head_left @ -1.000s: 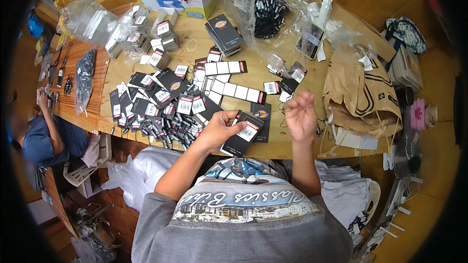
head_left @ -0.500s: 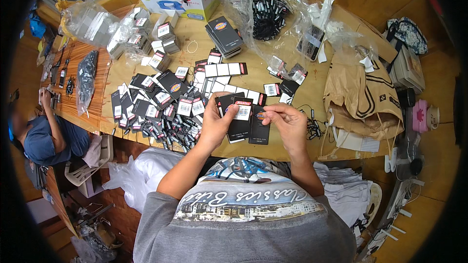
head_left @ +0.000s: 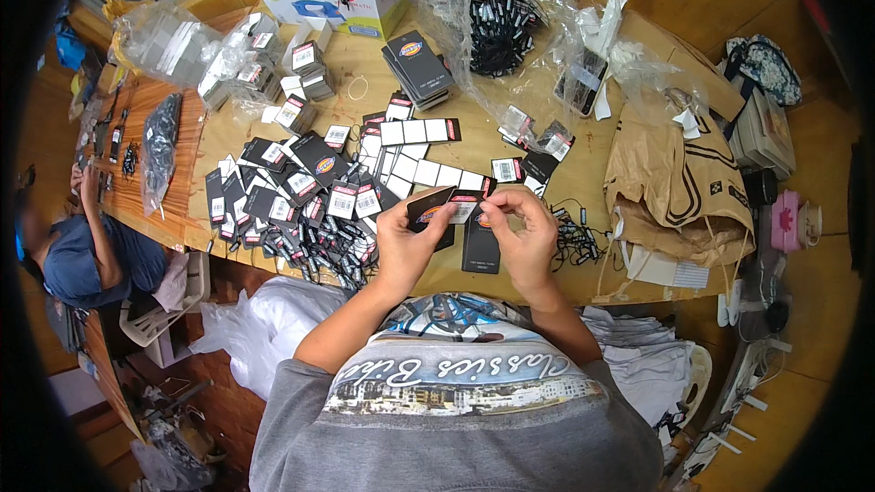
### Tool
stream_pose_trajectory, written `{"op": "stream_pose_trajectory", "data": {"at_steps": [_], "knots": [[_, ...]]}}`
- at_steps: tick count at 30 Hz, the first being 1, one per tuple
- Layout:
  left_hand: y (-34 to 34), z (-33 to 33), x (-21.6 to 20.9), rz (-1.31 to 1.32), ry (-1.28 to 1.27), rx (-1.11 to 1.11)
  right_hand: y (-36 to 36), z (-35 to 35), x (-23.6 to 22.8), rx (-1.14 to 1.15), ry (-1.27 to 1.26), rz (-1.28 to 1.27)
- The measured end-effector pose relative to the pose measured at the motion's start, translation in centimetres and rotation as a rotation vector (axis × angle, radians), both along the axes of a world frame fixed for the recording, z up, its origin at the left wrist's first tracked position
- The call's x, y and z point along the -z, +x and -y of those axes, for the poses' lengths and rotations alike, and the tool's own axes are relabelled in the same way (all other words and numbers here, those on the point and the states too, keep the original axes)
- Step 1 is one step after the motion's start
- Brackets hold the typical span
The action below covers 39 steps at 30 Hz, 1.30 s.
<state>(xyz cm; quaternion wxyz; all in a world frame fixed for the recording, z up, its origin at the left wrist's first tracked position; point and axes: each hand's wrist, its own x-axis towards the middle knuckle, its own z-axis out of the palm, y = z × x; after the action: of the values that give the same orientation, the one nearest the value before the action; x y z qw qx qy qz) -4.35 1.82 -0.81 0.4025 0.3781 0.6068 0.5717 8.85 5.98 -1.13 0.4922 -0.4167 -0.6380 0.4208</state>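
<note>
L hand (head_left: 406,241) is closed on a small sheaf of black rectangular card hang tags (head_left: 442,206), thumb pressed flat on top, other fingers tucked under/behind; the sheaf is tilted & fanned a bit, w/ a white barcode sticker w/ red strip (head_left: 463,211) showing at its R end. R hand (head_left: 527,237) is just beside it, thumb & index bent tog. w/ tips nr. the sheaf's R edge, other fingers curled in; can't tell if the tips grip the edge, a string or nothing, too small. A single black upright-lying tag w/ an oval logo (head_left: 480,251) sits b/w the hands, its top partly under R fingertips. All this is over the near edge of a pale wooden table (head_left: 360,53). Left of L hand: big loose heap of black tags w/ white stickers & black strings (head_left: 296,196). Just beyond the hands: long white-panelled strips w/ red ends (head_left: 447,175); farther back, a neat stack of black tags (head_left: 419,64) & a white cardboard box w/ blue print (head_left: 319,7), full of black strings. R of R hand, a tangle of thin black cords (head_left: 579,239), then a tan bag w/ black lines (head_left: 670,164). Far L, a co-worker in a dark-blue top (head_left: 87,260).
</note>
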Motion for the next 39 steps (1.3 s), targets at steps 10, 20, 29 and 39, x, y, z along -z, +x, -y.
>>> {"op": "stream_pose_trajectory", "data": {"at_steps": [10, 20, 29, 39], "knots": [[0.1, -0.2, -1.0, -0.32, 0.167, 0.065, -0.3, 0.2, -0.6, 0.008, 0.159, 0.21], [-0.3, -0.3, -0.5, -0.333, 0.259, 0.321, -0.2, -0.2, 0.0, 0.076, 0.304, 0.297], [-0.3, 0.5, -0.4, -0.145, 0.018, 0.228, 0.6, 0.3, -0.9, 0.129, 0.532, 0.325], [0.2, 0.7, -0.8, -0.409, 0.225, 0.251, 0.4, 0.3, -1.1, 0.089, 0.561, 0.326]]}}
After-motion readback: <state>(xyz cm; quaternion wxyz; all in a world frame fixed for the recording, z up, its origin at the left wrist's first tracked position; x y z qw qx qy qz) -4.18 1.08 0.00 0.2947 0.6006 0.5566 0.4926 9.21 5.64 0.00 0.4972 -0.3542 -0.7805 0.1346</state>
